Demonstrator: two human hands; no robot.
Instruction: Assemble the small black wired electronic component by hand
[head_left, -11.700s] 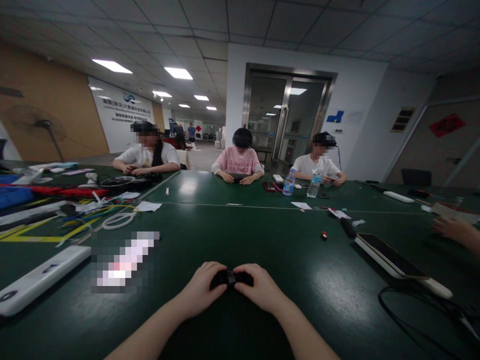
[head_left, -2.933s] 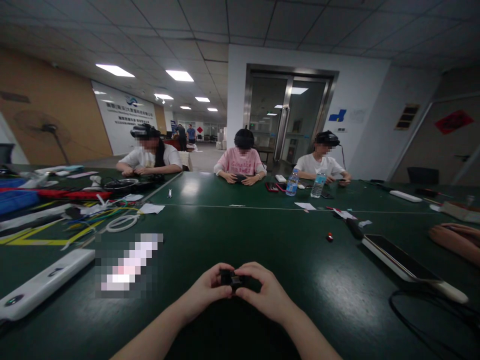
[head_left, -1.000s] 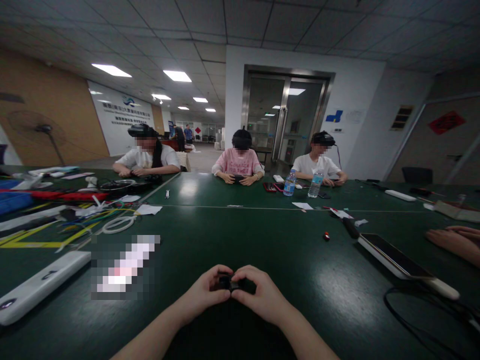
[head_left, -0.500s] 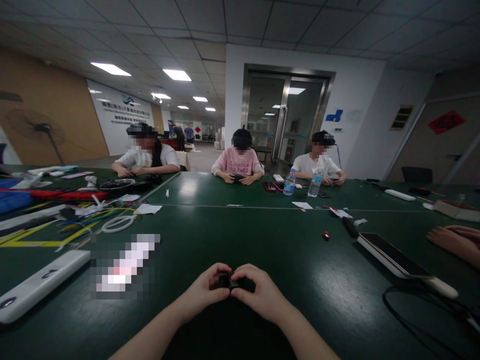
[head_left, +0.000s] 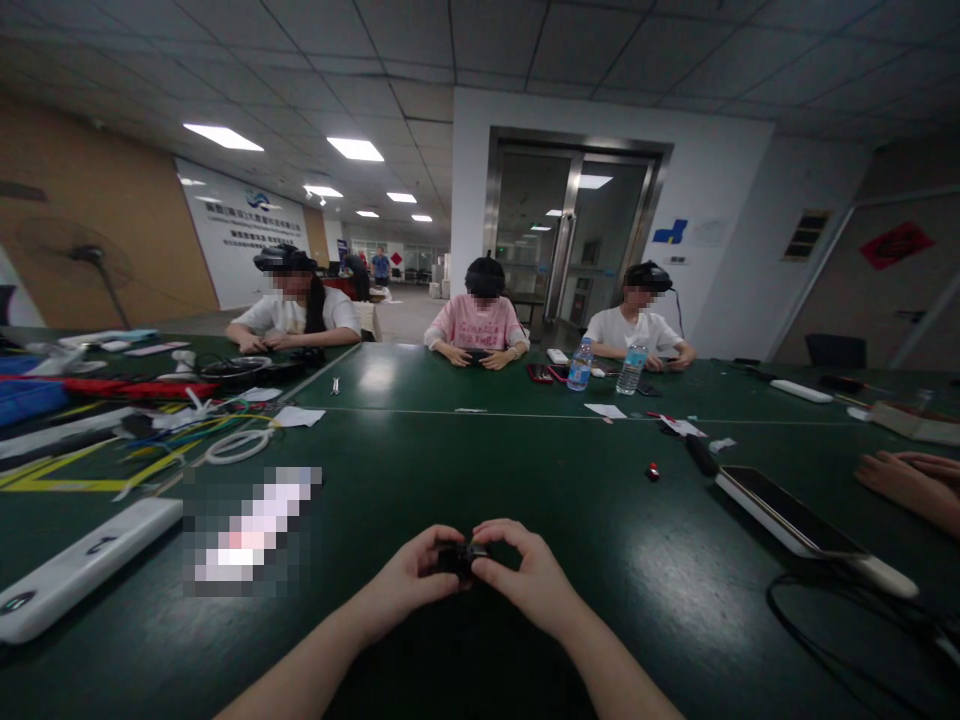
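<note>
A small dark object [head_left: 454, 560] sits between my two hands, above the near part of the green table [head_left: 420, 470]. It looks black with a shinier edge on the right; its exact kind cannot be made out. My left hand [head_left: 414, 578] grips its left side between thumb and fingers. From the other side, my right hand [head_left: 517, 570] pinches its right end with thumb and index finger. Fingers cover parts of the object.
Left of my hands lie a blurred-out phone-like slab [head_left: 255, 535] and a long white device [head_left: 86, 570]. At right are a white device with a dark screen [head_left: 787, 510], a black cable [head_left: 780, 620] and a small red-and-black item [head_left: 652, 471]. Another person's hands [head_left: 907, 480] rest at the right edge.
My right thumb and fingers have shifted slightly up and right, and more of the dark object shows between the hands. My left hand stays nearly still.
</note>
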